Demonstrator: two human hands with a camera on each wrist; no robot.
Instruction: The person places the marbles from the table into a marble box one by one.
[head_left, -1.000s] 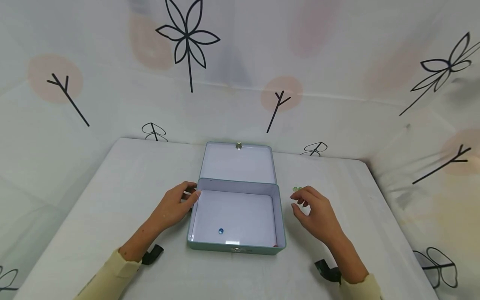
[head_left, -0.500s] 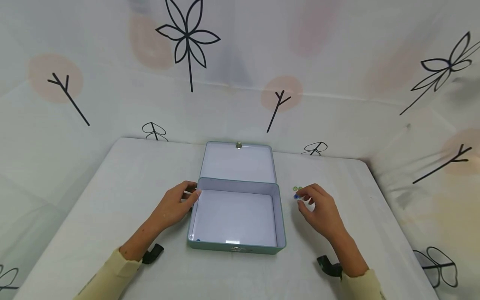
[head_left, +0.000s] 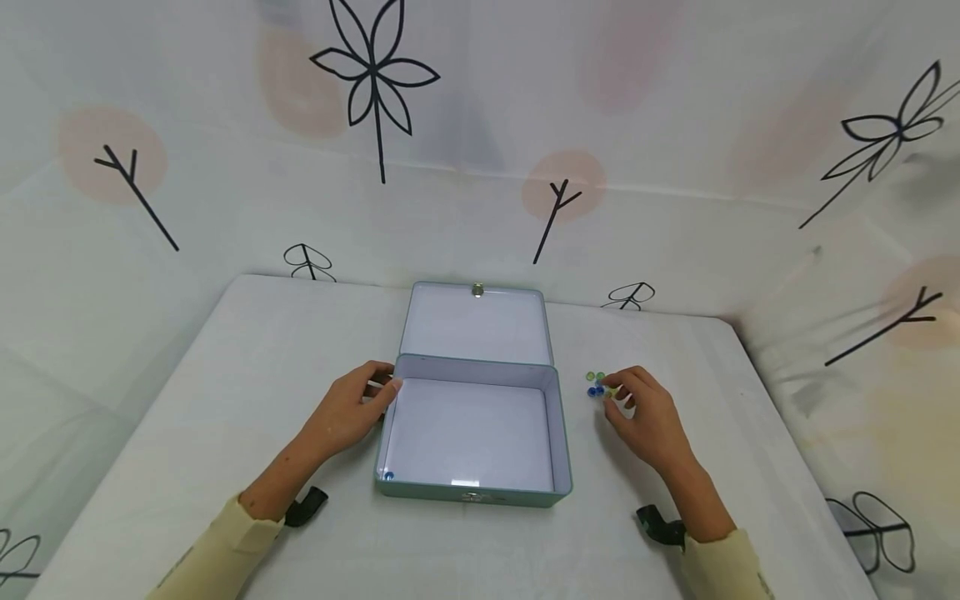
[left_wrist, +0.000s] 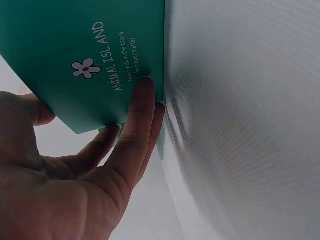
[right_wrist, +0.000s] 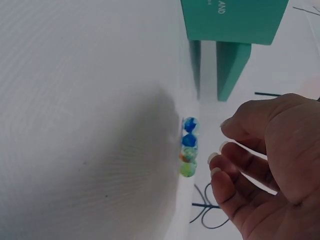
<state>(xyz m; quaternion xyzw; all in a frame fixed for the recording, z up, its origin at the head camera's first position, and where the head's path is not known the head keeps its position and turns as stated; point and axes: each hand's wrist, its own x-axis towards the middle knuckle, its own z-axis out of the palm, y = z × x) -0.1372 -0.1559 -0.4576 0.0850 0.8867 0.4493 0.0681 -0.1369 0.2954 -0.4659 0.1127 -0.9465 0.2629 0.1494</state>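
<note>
An open green tin box [head_left: 472, 493] with a pale inside stands in the middle of the table. My left hand [head_left: 348, 412] holds its left side, thumb at the rim and fingers along the outer wall, which shows white lettering and a flower [left_wrist: 86, 69] in the left wrist view. One blue marble [head_left: 388, 476] lies in the box's front left corner. To the right of the box, my right hand [head_left: 645, 421] hovers with loosely bent fingers and nothing between them. Close by its fingertips is a cluster of blue marbles [right_wrist: 189, 140] and green marbles [right_wrist: 188, 169].
The box's lid [head_left: 472, 325] leans back behind it, with a metal clasp [head_left: 477, 290] at its top. White cloth [head_left: 300, 321] covers the table. A patterned fabric backdrop [head_left: 450, 217] rises at the back and sides.
My right hand has drawn slightly right, uncovering more of the marbles. The blue marble in the box has rolled to the front left corner. My left hand has stayed put.
</note>
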